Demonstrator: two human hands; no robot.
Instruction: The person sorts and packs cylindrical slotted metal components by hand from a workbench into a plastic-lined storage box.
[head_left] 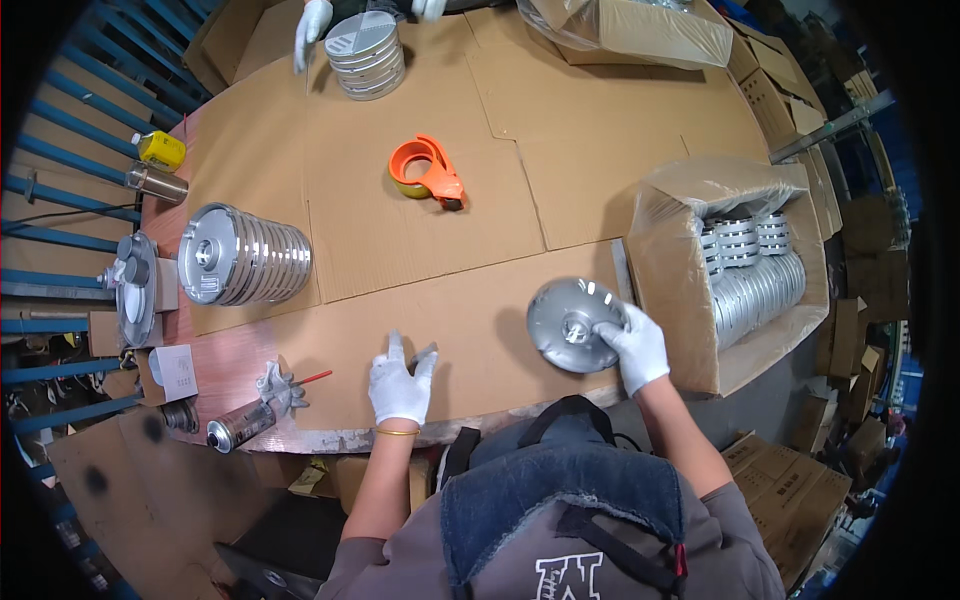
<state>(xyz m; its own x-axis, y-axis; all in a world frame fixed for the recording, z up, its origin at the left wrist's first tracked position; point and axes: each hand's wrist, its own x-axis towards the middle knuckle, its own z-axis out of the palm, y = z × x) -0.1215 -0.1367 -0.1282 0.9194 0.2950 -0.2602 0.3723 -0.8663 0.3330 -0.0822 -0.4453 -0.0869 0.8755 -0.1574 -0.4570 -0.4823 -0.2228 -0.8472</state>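
My right hand [638, 350], in a white glove, grips a round silver metal disc [560, 312] by its right side, thumb on its face near the raised hub. The disc is tilted above the cardboard-covered table. My left hand [402, 385], also gloved, rests near the table's front edge with fingers apart and nothing in it. Left of it stands a stack of similar silver discs [270, 262], leaning on its side. At the right, an open carton [668, 300] lined with plastic holds rows of the same discs.
An orange tape dispenser [440, 180] lies mid-table. Across the table, a co-worker's gloved hands [314, 25] are beside another disc stack [366, 70]. A spray can [240, 425], a crumpled glove [277, 388] and a yellow bottle [160, 150] sit along the left edge. Another carton [640, 40] stands at the back.
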